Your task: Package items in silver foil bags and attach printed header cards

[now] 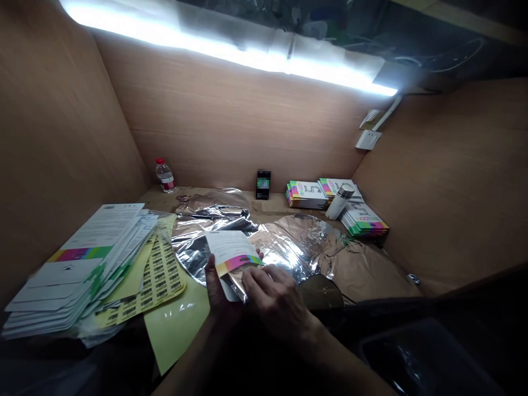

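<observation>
My left hand [220, 291] grips the lower left side of a white printed card [230, 246] with a multicoloured stripe. The card's lower end sits against a silver foil pouch [238, 283]. My right hand [274, 297] lies over the pouch and card, its fingers closed on them. Crumpled silver foil bags [289, 247] spread behind my hands. To the left lies a fanned stack of similar white cards [91, 258], beside a sheet of barcode labels [159, 278] on yellow backing paper [177, 330].
Wooden panels wall the desk on three sides, with a bright light strip above. At the back stand a water bottle [165, 176], a pixelated dark item [263, 184], stacked printed cards [307, 194] and a steel flask [340, 201]. A dark plastic bin [424, 357] sits at lower right.
</observation>
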### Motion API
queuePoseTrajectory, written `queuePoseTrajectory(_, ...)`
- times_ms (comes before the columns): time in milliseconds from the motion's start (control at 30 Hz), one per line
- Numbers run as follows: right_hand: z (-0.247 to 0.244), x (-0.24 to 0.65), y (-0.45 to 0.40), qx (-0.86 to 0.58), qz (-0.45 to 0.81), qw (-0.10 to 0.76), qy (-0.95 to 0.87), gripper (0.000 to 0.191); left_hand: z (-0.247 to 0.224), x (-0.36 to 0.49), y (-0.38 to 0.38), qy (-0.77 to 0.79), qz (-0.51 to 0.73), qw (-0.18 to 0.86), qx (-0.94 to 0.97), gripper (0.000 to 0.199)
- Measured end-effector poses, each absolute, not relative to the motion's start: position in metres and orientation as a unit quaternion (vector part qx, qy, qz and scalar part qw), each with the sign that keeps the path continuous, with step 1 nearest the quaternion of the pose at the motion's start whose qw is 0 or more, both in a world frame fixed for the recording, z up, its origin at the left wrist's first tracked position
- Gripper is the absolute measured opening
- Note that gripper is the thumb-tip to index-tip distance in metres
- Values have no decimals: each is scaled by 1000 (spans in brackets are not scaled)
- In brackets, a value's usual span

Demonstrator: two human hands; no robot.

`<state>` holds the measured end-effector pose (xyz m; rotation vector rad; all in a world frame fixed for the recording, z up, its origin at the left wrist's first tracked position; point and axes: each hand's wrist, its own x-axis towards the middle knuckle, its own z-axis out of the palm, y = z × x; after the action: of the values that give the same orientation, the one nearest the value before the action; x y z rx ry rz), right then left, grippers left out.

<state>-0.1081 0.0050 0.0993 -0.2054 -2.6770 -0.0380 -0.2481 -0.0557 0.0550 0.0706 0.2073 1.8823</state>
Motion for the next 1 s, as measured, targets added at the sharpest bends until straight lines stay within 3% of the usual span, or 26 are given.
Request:
queuePoseTrajectory(167,87,-108,5,-48,-73,268,-959,36,57,-241,-52,77,795,601,25,79)
queuePoseTrajectory(467,77,-109,-2,-163,89,186,-965,25,50,-216,-47,153,782,601,66,73)
queuePoseTrajectory(533,67,-102,2,-168,105,171,-965,28,43,-224,-48,285,787,534,118,64)
queuePoseTrajectory(633,42,-86,2,-143,113,161,-970,27,37,-252,-46,491,779,341,189,59)
queuePoseTrajectory(700,24,-78,0,-102,114,172,-973,18,32,-271,-39,592,709,225,309,62)
queuePoseTrajectory(767,10,-71,-2,-87,123,213,-965,13,24,-280,-28,657,553,167,483,56)
queuePoseTrajectory(867,1,-61,0,-119,132,265,-948,32,6,-278,-13,690,340,138,624,57)
queuePoseTrajectory(933,-4,-52,5,-122,130,269,-946,44,-6,-272,-8,703,290,110,640,60)
queuePoseTrajectory(1000,-8,-41,12,-126,121,272,-946,41,-14,-269,-6,696,279,89,655,62)
